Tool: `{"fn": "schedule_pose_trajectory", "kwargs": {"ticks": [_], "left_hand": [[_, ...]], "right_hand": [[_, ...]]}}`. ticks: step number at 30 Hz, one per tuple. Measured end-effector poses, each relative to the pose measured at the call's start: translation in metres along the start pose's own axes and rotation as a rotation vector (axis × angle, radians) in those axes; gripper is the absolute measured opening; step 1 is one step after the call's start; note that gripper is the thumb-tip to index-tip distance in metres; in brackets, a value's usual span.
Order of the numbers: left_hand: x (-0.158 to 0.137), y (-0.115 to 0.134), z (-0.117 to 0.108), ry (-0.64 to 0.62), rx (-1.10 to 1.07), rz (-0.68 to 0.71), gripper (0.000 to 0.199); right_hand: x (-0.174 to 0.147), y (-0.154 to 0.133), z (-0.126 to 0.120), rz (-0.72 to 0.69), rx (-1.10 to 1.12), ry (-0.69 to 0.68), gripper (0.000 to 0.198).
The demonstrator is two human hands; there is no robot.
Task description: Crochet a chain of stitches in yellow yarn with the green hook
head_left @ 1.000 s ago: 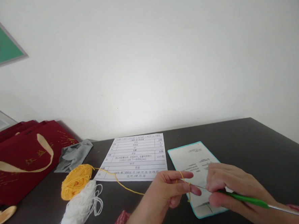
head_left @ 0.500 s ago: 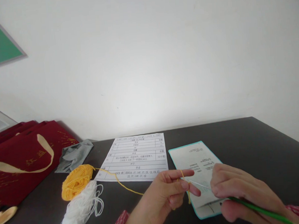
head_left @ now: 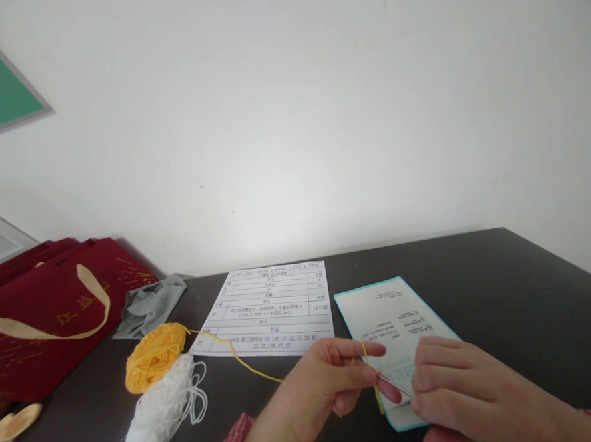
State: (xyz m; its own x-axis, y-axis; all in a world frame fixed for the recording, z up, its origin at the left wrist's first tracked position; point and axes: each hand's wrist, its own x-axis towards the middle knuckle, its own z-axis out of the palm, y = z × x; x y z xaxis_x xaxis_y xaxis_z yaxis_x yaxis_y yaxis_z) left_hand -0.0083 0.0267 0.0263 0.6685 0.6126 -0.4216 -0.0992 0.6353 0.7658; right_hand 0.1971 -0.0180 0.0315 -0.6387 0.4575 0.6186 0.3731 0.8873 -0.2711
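Observation:
Yellow yarn (head_left: 255,369) runs from the yellow skein (head_left: 156,358) across the table to my left hand (head_left: 330,385). There it loops over the raised index finger, and thumb and fingers pinch it, with a short tail hanging below. My right hand (head_left: 466,387) is closed around a crochet hook (head_left: 396,386); its thin metal shaft reaches the yarn at my left fingertips. Most of the hook's green handle is hidden by my right hand. Whether the tip is inside a loop is too small to tell.
A white skein (head_left: 157,416) lies against the yellow one. Behind are a printed sheet (head_left: 271,309), a teal-edged package (head_left: 381,309) and a grey pouch (head_left: 150,304). Red gift bags (head_left: 50,309) and wooden pieces (head_left: 15,428) lie left on the dark table (head_left: 484,289), against a wall.
My right hand has turned and come slightly lower, so the hook now slants more steeply and its handle is mostly hidden. My left hand still holds the yarn, nearly in place.

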Motion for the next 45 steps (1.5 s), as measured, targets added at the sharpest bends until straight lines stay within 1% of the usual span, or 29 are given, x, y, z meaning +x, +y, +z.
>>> {"fn": "schedule_pose_trajectory", "kwargs": {"ticks": [1, 4, 13, 23, 25, 27, 29, 31, 36, 42, 45], "left_hand": [[0.0, 0.0, 0.0, 0.003, 0.007, -0.006, 0.035], [0.001, -0.001, -0.001, 0.007, 0.023, -0.018, 0.038], [-0.001, -0.001, -0.002, 0.027, 0.048, -0.001, 0.039], [0.0, 0.0, -0.001, 0.034, 0.028, -0.008, 0.037], [-0.001, 0.001, -0.001, 0.034, 0.01, -0.004, 0.038], [-0.002, 0.002, -0.001, 0.023, -0.019, -0.008, 0.039], [-0.003, 0.003, -0.001, -0.006, -0.053, -0.019, 0.038], [-0.004, 0.004, -0.001, -0.044, -0.091, -0.031, 0.037], [-0.003, 0.003, -0.004, -0.116, -0.178, -0.043, 0.037], [-0.003, 0.003, -0.005, -0.122, -0.236, -0.003, 0.037], [-0.003, 0.003, -0.004, -0.141, -0.238, -0.008, 0.038]], "right_hand": [[0.001, -0.001, -0.001, -0.01, -0.029, -0.016, 0.028], [0.004, -0.003, -0.004, -0.032, -0.08, -0.006, 0.029], [0.004, -0.004, -0.008, -0.016, -0.057, -0.022, 0.03], [0.006, -0.005, 0.002, -0.04, -0.138, 0.0, 0.04], [0.007, -0.005, 0.005, -0.049, -0.178, 0.026, 0.038], [0.007, -0.005, 0.007, -0.065, -0.212, 0.051, 0.031], [0.005, -0.004, 0.008, -0.075, -0.225, 0.062, 0.023], [0.004, -0.004, 0.009, -0.08, -0.235, 0.061, 0.02], [0.001, -0.003, 0.007, -0.091, -0.241, 0.076, 0.016], [0.0, -0.005, 0.004, -0.094, -0.267, 0.099, 0.012], [0.002, -0.005, 0.004, -0.102, -0.283, 0.114, 0.014]]}}
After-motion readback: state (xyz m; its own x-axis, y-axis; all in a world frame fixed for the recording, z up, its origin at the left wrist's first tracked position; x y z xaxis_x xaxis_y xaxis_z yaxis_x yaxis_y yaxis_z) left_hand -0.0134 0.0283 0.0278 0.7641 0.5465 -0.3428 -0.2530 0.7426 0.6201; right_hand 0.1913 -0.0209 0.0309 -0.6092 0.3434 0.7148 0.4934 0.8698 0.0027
